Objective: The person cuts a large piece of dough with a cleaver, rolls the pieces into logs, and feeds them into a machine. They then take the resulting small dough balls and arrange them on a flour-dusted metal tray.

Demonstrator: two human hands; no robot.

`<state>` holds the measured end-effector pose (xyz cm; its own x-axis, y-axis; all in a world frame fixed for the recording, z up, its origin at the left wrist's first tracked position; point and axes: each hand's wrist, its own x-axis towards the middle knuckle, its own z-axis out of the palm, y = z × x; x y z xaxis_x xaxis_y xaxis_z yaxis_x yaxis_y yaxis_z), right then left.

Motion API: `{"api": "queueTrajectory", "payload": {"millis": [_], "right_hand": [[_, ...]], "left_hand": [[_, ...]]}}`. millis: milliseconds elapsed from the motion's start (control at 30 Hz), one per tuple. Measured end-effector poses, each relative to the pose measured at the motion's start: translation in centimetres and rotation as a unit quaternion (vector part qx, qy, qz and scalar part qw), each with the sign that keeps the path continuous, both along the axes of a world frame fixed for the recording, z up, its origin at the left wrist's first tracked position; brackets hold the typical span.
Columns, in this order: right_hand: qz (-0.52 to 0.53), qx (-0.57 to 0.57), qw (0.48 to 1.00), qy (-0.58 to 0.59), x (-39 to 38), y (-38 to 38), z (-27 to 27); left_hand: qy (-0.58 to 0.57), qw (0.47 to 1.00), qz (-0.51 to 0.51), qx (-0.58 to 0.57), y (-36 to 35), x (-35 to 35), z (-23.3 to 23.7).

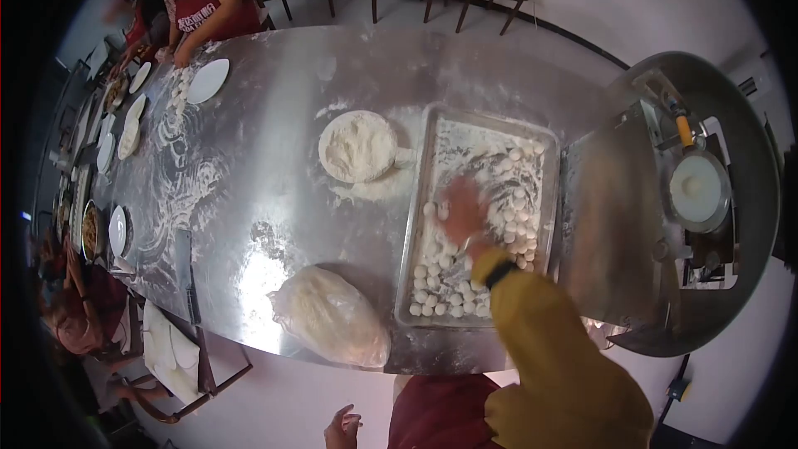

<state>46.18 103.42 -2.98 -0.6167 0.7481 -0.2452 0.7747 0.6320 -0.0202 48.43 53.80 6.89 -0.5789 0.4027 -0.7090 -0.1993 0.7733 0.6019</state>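
My right hand [464, 212], smeared by motion, is over the floured metal tray [427, 137]. Its yellow sleeve and dark wristband reach in from the front edge. Small round dough balls [432, 295] lie in the tray, several close to the hand and more along the right side and near corner. My left hand [342, 427] hangs low beside my dark red apron, off the table, with fingers loosely curled and apart and nothing in them. A bowl heaped with flour [357, 147] stands left of the tray. Nearer to me, a clear plastic bag of dough [332, 316] rests on the table edge.
The steel table [291, 108] carries scattered flour and a long flat blade [184, 274] at left. White plates [208, 81] stand farther left, where people in red aprons work. At right, a steel box-shaped appliance [611, 216] adjoins a scale-like device with a white bowl [697, 189].
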Motion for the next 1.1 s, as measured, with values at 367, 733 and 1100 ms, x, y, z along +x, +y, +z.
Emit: {"api": "queueTrajectory", "payload": {"millis": [367,733,1100], "right_hand": [[-0.183,0.014,0.981,0.061,12.8,-9.1,-2.4],[-0.083,-0.167,0.912,0.366,29.6,-21.6,1.0],[-0.292,-0.072,0.869,0.394,48.6,-24.1,-0.2]], "left_hand": [[0.063,0.995,-0.043,0.068,-1.3,-0.4,1.0],[0.142,0.983,-0.075,0.084,-8.1,2.8,-1.5],[-0.069,0.997,0.008,-0.022,-17.7,5.2,-15.0]]}}
